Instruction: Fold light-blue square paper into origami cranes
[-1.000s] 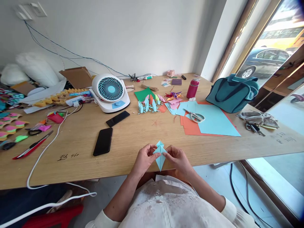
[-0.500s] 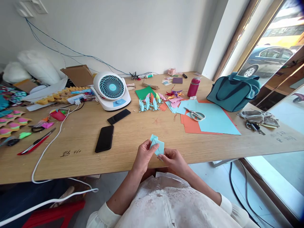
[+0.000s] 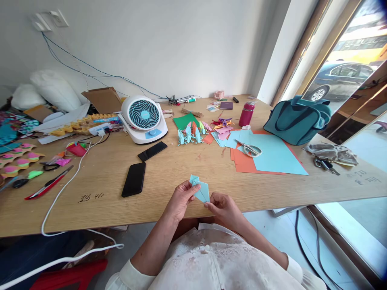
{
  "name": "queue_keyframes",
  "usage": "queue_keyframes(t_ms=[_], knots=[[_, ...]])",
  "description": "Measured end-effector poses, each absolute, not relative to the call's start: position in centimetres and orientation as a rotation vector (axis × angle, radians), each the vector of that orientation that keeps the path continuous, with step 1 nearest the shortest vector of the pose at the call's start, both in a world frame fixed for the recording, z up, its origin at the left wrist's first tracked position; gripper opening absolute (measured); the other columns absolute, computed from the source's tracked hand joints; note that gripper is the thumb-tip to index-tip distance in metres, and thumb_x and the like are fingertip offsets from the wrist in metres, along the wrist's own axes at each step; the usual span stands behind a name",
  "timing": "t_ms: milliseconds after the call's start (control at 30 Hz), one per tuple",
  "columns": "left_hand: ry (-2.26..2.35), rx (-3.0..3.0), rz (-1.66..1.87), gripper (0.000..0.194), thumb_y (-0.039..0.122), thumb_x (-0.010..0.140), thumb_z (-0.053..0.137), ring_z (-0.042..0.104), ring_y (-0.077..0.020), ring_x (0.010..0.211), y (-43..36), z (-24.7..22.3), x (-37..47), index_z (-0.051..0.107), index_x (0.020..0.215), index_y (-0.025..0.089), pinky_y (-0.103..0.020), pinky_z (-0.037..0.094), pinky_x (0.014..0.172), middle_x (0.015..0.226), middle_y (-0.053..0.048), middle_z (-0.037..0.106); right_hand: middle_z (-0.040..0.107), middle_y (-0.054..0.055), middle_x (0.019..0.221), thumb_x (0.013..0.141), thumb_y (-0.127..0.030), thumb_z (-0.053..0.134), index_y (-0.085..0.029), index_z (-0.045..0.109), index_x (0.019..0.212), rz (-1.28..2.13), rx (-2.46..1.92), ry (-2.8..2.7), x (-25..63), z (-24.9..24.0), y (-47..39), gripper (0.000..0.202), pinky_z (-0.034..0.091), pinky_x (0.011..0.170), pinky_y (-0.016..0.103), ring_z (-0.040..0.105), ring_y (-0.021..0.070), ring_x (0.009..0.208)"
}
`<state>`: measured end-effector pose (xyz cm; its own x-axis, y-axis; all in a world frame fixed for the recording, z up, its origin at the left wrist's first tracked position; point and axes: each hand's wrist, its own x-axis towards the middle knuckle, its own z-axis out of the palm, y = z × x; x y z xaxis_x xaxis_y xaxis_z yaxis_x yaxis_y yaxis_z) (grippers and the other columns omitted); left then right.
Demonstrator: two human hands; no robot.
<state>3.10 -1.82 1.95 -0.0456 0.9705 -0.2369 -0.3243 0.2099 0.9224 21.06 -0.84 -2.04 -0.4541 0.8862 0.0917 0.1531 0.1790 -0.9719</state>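
A small folded piece of light blue paper (image 3: 202,191) is held over the table's front edge. My left hand (image 3: 182,198) pinches its left side, thumb on top. The fingers of my right hand (image 3: 223,204) are closed on its lower right corner. Beyond the hands, several light blue folded paper figures (image 3: 189,135) stand near a green sheet (image 3: 185,121). White-handled scissors (image 3: 251,150) lie on large light blue sheets (image 3: 273,155), with orange sheets (image 3: 244,166) underneath.
Two black phones (image 3: 133,179) lie left of the hands, below a white fan (image 3: 144,117). A red bottle (image 3: 247,114) and a teal bag (image 3: 298,121) stand at the right. A white cable (image 3: 65,183) crosses the table's left side.
The blue paper has turned in my hands, its lower tip now pointing down and right. My right hand has shifted slightly down and right at that tip. The view has moved slightly.
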Motion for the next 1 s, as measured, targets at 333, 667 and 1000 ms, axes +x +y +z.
queue_keyframes(t_ms=[333,667,1000], knots=[[1.049,0.984,1.237,0.041,0.054,0.061,0.086,0.053,-0.0153,0.068,-1.3,3.0,3.6,0.066,0.07,0.019,-0.03,0.046,0.072,0.072,-0.002,0.062,0.064,0.005,0.078,0.086,-0.068,0.054,-0.017,0.067,0.09,2.375,-0.685,-1.009,20.6,-0.3,-1.1,0.052,0.044,0.064,0.026,0.053,0.0122,0.062],[1.03,1.156,1.241,0.062,0.072,0.079,0.059,0.057,-0.0197,0.084,-1.5,3.1,3.6,0.067,0.107,0.018,-0.031,0.047,0.079,0.095,-0.009,0.065,0.063,0.0,0.067,0.076,-0.049,0.079,-0.019,0.058,0.071,1.886,-0.729,-0.964,19.6,-0.6,-1.0,0.037,0.042,0.063,0.025,0.053,0.0114,0.062],[1.284,1.104,1.362,0.029,0.04,0.072,0.075,0.048,-0.0115,0.065,-1.9,3.4,4.8,0.059,0.066,0.017,-0.023,0.042,0.064,0.064,0.003,0.054,0.065,0.002,0.071,0.079,-0.055,0.072,-0.019,0.063,0.074,1.584,-0.852,-1.216,19.6,-0.7,-1.0,0.038,0.044,0.07,0.029,0.056,0.0153,0.068]])
